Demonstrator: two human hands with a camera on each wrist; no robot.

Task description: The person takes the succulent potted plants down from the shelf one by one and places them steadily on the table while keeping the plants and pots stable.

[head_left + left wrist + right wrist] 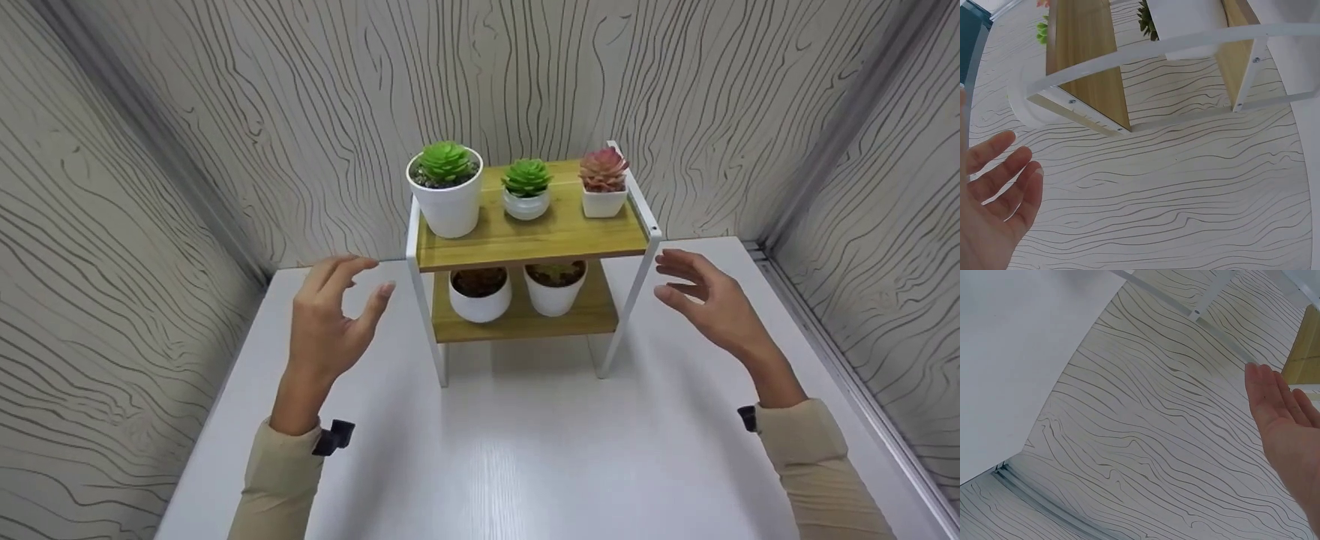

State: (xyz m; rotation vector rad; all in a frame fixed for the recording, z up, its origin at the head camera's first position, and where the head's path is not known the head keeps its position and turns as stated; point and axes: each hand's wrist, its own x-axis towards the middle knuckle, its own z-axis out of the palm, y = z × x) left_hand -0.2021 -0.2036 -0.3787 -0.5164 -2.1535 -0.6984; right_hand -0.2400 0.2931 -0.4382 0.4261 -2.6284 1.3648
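A two-tier shelf (525, 244) with wooden boards and a white frame stands on the white table. My left hand (328, 319) hovers left of it, thumb apart from the bent fingers, holding nothing. On the other side, my right hand (712, 300) is near the right upright, also without anything in it. The top board bears a green succulent in a tall white pot (450, 202), a smaller green succulent (526, 187) and a reddish succulent in a square pot (604, 184). Two white pots, a rounded one (480, 304) and a tapered one (555, 296), sit on the lower board, their tops partly hidden.
Wood-grain patterned panels enclose the table (480, 465) at the back (315, 112) and both sides. A metal rail (847, 375) runs along the right edge. Black wrist straps (334, 437) sit at the sleeve cuffs.
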